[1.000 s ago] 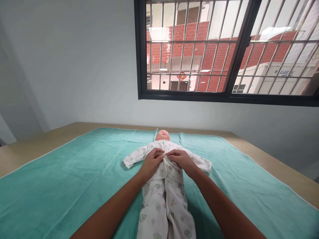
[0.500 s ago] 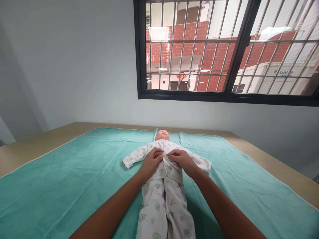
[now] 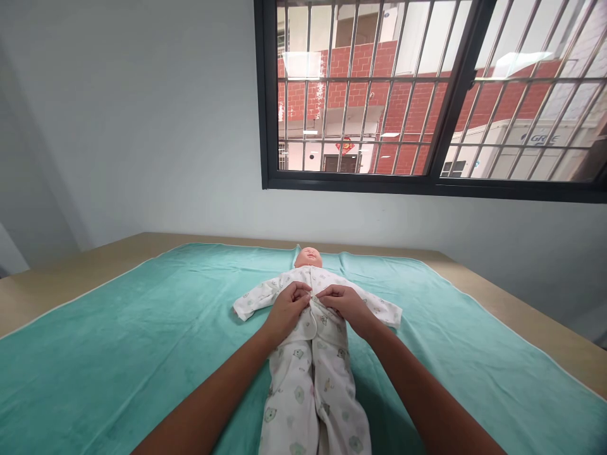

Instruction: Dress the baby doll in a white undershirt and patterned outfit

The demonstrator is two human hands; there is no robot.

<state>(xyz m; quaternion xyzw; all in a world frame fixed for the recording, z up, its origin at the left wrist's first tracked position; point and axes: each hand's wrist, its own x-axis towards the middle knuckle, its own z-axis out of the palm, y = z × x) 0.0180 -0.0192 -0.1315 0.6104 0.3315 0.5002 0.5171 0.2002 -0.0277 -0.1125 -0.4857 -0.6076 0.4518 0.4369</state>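
Note:
A baby doll (image 3: pixel 309 256) lies on its back, head toward the wall and arms spread out. It wears a white printed baby jacket (image 3: pixel 258 297) and matching trousers (image 3: pixel 296 398). At the jacket's front, near the chest, my left hand (image 3: pixel 287 309) pinches the left side of the opening. Across from it, my right hand (image 3: pixel 348 305) pinches the right side. The fingertips almost meet at the middle seam. Whatever fastening lies between them is too small to make out. Below the hands, the jacket's rounded front edge hangs over the trousers' waist.
Under the doll is a green cloth (image 3: pixel 142 328) with a white edge, spread over a wooden tabletop (image 3: pixel 28 294). Behind it stands a pale wall (image 3: pixel 190 126) with a dark-framed, barred window (image 3: pixel 351 180).

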